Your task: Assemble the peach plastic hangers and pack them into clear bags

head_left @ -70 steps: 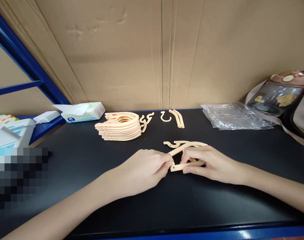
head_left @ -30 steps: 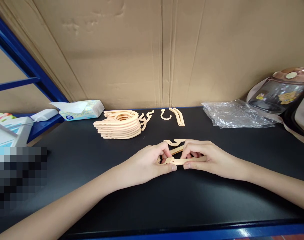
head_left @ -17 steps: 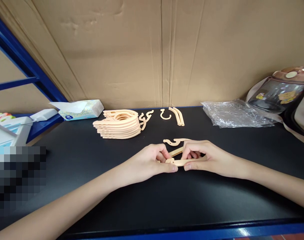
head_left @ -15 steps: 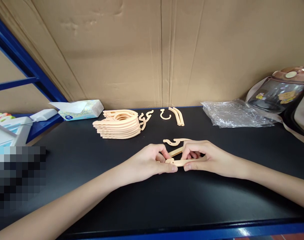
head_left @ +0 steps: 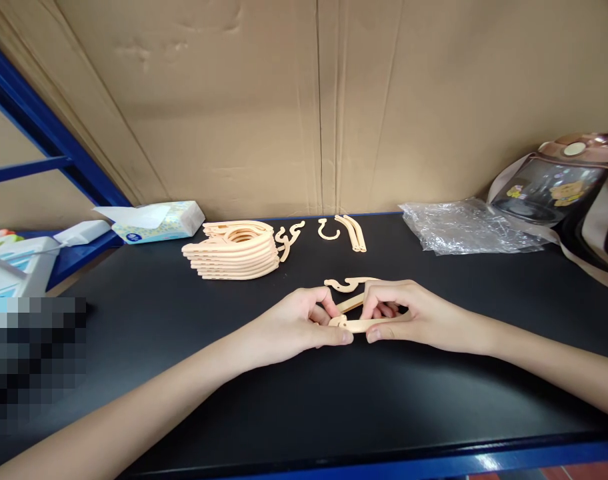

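Low over the black table, my left hand (head_left: 311, 320) pinches the left end of a beige folding hanger piece (head_left: 355, 326) between thumb and fingers. My right hand (head_left: 397, 312) is closed on the same piece further along its arm. Part of it is hidden by my fingers. Just behind lies another flat beige strip (head_left: 351, 303), partly covered by my right hand. Beyond that is a beige hanger part with a curved hook shape (head_left: 349, 285). Its right end passes out of sight behind my right hand.
Left of centre is a stack of folded beige hangers (head_left: 231, 257), with several hook parts (head_left: 290, 240) beside it. A single hook (head_left: 329, 231) and curved arms (head_left: 353, 233) lie at the back. A tissue pack (head_left: 169, 223), a clear plastic bag (head_left: 469, 227) and a strapped bottle (head_left: 549, 187) line the edges.
The whole view has shifted slightly. Both hands keep their grip on the hanger piece, with hardly any visible movement.
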{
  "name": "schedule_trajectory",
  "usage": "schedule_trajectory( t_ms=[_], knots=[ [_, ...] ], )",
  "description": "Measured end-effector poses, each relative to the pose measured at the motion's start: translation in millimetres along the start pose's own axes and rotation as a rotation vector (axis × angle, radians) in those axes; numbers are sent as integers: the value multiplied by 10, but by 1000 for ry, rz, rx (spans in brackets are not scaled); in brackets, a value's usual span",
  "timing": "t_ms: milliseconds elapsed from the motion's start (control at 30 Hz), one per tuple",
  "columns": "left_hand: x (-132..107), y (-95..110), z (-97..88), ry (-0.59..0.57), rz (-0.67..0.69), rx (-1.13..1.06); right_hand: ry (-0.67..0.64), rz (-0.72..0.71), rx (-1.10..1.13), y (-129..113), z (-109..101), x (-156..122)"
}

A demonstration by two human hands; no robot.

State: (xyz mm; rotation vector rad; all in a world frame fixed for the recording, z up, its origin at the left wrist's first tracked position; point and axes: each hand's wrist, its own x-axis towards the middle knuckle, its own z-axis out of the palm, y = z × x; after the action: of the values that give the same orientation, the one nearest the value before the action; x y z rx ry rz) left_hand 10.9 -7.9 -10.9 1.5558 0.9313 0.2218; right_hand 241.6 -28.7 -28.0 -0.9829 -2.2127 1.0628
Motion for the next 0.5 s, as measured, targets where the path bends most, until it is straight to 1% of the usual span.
schedule_trajectory(
  t_ms=[233, 500],
  knots=[
    [-9, -6, 6, 49, 29, 53, -8, 26, 23, -10, 3, -4],
    [1, -5, 13, 60, 26, 63, -9, 26, 20, -14, 9, 13]
  ],
)
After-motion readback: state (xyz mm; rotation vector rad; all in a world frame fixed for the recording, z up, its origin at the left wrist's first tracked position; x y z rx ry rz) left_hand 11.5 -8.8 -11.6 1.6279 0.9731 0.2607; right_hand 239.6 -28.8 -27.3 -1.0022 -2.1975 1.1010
